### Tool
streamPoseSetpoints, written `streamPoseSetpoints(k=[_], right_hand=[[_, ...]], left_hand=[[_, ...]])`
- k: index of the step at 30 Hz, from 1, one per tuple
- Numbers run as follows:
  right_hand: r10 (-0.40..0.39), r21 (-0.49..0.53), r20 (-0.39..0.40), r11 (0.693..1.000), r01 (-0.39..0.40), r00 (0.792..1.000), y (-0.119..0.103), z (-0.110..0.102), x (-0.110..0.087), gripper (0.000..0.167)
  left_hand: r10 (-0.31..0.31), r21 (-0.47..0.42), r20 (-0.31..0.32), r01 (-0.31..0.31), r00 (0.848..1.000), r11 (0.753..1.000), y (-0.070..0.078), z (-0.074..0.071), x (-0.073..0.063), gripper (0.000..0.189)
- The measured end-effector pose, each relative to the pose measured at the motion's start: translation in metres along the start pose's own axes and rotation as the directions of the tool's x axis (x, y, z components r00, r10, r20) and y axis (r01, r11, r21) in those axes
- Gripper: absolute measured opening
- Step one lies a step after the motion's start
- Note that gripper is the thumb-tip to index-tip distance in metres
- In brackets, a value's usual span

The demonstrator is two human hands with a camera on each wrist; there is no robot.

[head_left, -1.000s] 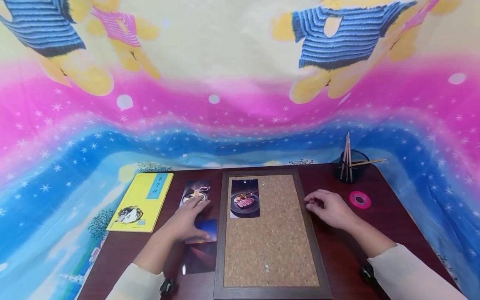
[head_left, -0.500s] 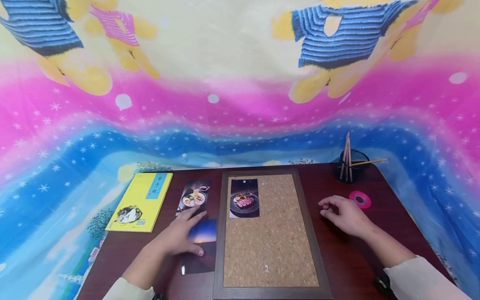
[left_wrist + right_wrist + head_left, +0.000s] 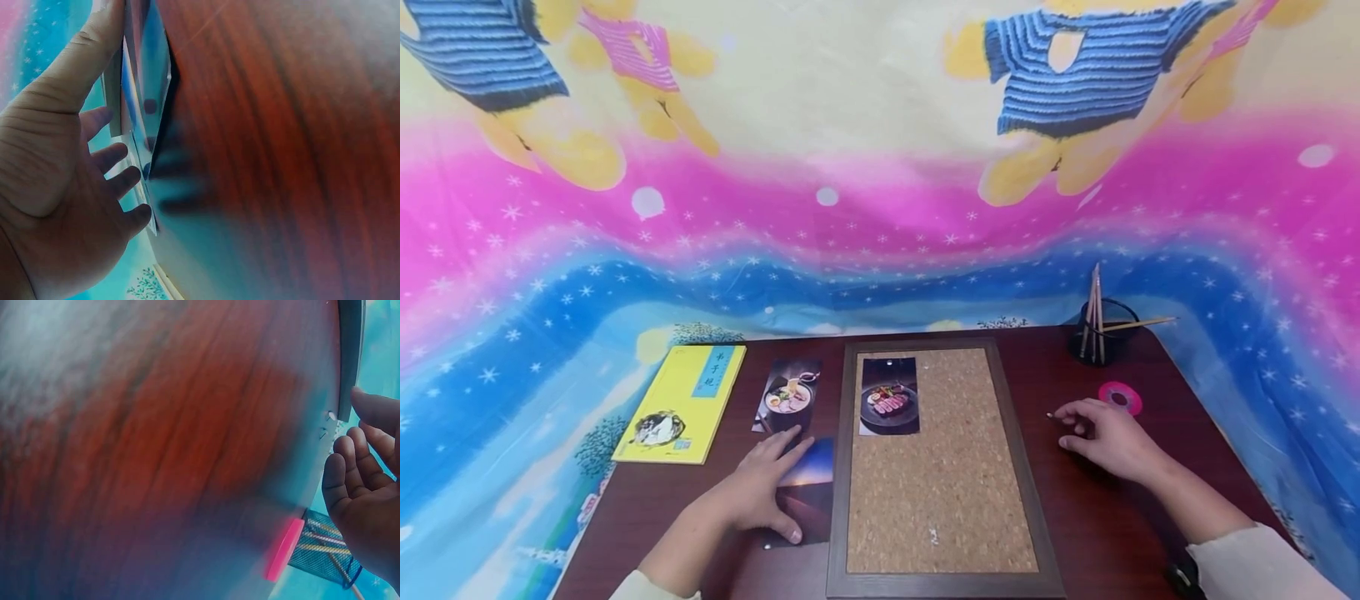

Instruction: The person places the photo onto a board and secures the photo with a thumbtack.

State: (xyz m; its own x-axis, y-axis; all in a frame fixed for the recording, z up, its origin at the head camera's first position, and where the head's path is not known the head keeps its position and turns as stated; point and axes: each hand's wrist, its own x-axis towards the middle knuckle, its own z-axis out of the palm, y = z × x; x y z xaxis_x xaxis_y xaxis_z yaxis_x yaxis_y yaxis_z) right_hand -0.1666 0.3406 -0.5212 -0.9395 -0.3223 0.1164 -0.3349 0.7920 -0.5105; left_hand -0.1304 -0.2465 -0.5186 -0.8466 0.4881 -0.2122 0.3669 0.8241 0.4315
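My left hand (image 3: 752, 487) lies with fingers spread over a sunset photo (image 3: 817, 504), its thumb low across the picture. Just beyond its fingertips is a photo of a noodle bowl (image 3: 790, 392). In the left wrist view a glossy photo (image 3: 150, 62) appears edge-on beside the fingers; contact is hard to judge. My right hand (image 3: 1105, 437) hovers low with loosely bent fingers, right of the cork board (image 3: 947, 492). A tiny pin-like piece (image 3: 331, 415) is near its fingertips, and nothing shows between thumb and fingers. A steak photo (image 3: 889, 400) is on the board's upper left.
A yellow book (image 3: 688, 408) occupies the table's left side. Behind my right hand are a round pink case (image 3: 1105, 392) and a black mesh cup (image 3: 1086, 346) of pencils. A small white mark or piece (image 3: 934, 536) shows low on the board. Patterned cloth (image 3: 880, 250) encloses the table.
My left hand has drawn back from the noodle bowl photo onto the sunset photo. My right hand has moved from the board's edge to the right and slightly nearer.
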Motion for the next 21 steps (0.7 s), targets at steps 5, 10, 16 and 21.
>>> streamPoseSetpoints(k=[5,10,16,21], right_hand=[[0.044,-0.028,0.015,0.999,-0.043,0.999,0.007,-0.003,0.001,0.032],[0.080,-0.032,0.040,0.996,-0.078,0.996,0.010,-0.006,0.004,0.028],[0.111,-0.039,0.073,0.993,-0.108,0.991,0.011,-0.003,0.008,0.025],[0.136,-0.053,0.083,0.990,-0.132,0.987,0.011,0.001,0.011,0.021]], left_hand=[[-0.002,0.006,-0.008,0.002,1.000,1.000,0.002,0.003,-0.001,0.139],[0.005,0.027,-0.020,-0.005,1.000,1.000,0.001,0.006,-0.002,0.139],[-0.003,0.020,-0.011,0.004,1.000,1.000,0.001,0.006,-0.002,0.137],[-0.016,-0.014,-0.015,0.015,1.000,1.000,0.002,0.005,-0.003,0.135]])
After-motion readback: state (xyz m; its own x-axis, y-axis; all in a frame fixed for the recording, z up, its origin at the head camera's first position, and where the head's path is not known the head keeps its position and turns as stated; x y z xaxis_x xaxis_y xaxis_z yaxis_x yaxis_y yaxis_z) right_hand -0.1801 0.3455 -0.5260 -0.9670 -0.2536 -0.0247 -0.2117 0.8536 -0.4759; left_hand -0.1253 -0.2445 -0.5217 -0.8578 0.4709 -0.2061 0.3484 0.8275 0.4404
